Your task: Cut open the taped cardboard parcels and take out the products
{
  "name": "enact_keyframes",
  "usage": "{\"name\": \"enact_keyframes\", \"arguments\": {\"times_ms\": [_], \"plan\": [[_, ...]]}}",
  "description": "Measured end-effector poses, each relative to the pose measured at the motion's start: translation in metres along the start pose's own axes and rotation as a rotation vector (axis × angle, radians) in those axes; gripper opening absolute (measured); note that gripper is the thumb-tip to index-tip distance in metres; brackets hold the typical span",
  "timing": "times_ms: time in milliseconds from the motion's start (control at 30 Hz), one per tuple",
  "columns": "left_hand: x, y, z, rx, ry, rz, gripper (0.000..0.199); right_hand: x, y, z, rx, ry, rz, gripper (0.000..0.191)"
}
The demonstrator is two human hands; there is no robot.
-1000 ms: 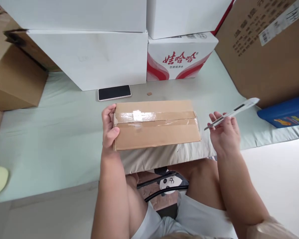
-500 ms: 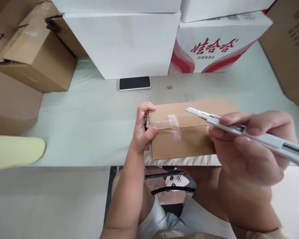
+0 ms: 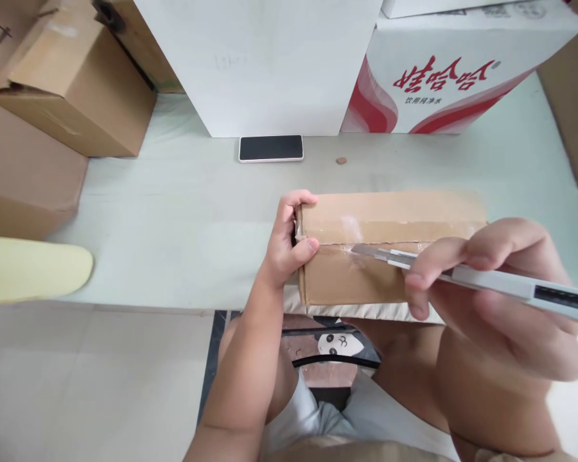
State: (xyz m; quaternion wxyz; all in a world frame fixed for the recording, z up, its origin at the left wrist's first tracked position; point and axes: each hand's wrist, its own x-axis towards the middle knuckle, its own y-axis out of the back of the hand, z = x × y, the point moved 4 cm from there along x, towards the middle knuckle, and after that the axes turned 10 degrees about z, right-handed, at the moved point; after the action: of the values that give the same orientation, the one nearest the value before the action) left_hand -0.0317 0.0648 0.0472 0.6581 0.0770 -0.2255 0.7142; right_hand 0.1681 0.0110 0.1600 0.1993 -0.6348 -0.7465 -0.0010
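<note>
Gripping the left end of a cardboard box (image 3: 354, 282), the left hand (image 3: 289, 244) is wrapping its fingers around the edge and laying its thumb beside the taped seam (image 3: 334, 242). The box is sitting over the front edge of the surface (image 3: 183, 224); how firmly it is resting there, I cannot tell. The right hand (image 3: 501, 295) is holding a white utility knife (image 3: 505, 282), closed around its handle, and the blade (image 3: 368, 251) is pointing left at the seam; whether it is piercing the tape is unclear. Because the tip is aiming toward the left thumb, a slip along the slick tape could be sending it into that thumb. Too much depth could be scoring whatever is lying inside, sideways twisting could be snapping the extended blade, and a loosening left grip could be letting the box swivel.
</note>
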Motion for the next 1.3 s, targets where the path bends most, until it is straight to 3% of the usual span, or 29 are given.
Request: {"name": "enact_keyframes", "arguments": {"times_ms": [133,333,500,667,933,1167,1300], "plan": [[-0.001,0.000,0.002,-0.002,0.004,0.009,0.063,0.000,0.002,-0.001,-0.001,0.047,0.032,0.014],[-0.003,0.000,0.002,-0.077,0.052,0.004,0.059,0.002,0.009,0.002,0.003,0.046,0.193,0.014],[-0.001,0.003,-0.002,-0.073,0.053,0.003,0.061,0.004,0.004,-0.001,-0.014,0.131,0.060,0.008],[0.000,0.003,-0.004,-0.074,0.046,0.013,0.061,0.002,0.003,0.000,-0.070,0.123,0.116,0.014],[-0.002,0.000,-0.001,-0.113,0.065,-0.001,0.058,-0.004,0.009,0.004,-0.165,0.096,0.007,0.007],[-0.002,-0.001,-0.001,-0.122,0.069,0.027,0.057,-0.004,0.004,0.004,-0.221,0.000,0.091,0.006],[-0.002,-0.001,0.002,-0.102,0.076,0.034,0.058,-0.002,0.000,0.006,-0.124,-0.052,0.225,0.015]]}}
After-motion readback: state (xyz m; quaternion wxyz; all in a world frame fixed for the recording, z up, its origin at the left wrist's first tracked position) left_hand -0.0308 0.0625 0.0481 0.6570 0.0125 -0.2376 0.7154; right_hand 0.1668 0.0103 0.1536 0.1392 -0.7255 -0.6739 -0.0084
